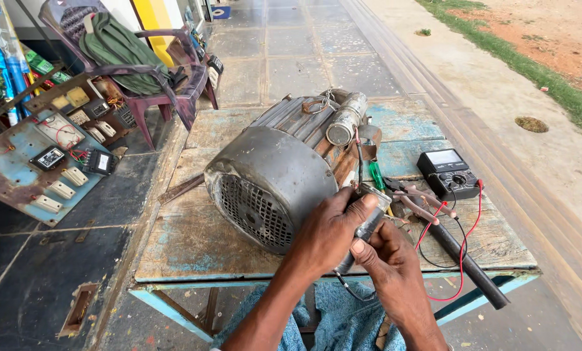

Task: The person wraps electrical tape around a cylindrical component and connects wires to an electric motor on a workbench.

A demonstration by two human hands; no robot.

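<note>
A grey electric motor (275, 179) lies on its side on a worn wooden table (193, 240) with chipped blue paint, and everything else can be placed from it. Its long axis runs from the near left, where the grilled fan cover faces the person, away to the far right, where the ribbed body ends. A silver cylindrical capacitor (346, 118) is strapped along the motor's upper right flank, lying roughly parallel to that axis.

Just off the motor's near right side, the person's two hands meet over the table edge. The left hand (327, 234) is curled, its fingers and thumb pinching the upper end of a small grey cylindrical part (367, 224). The right hand (388, 263) is closed round the lower end of the same part from below, thumb pressed against it. The part's long axis tilts from lower left, near the person, up to the right, its top end pointing towards the motor's terminal side. A thin dark wire hangs from its lower end.

Further right of the motor sit red-handled pliers (421, 203), a green-handled screwdriver (376, 175), and a black multimeter (448, 172) with red and black leads trailing to the table's near edge. A black rod (469, 266) lies there too, angled away from the motor. Well to the motor's left, on the floor, stands a board of switches (50, 162), and behind the motor a plastic chair (154, 71).
</note>
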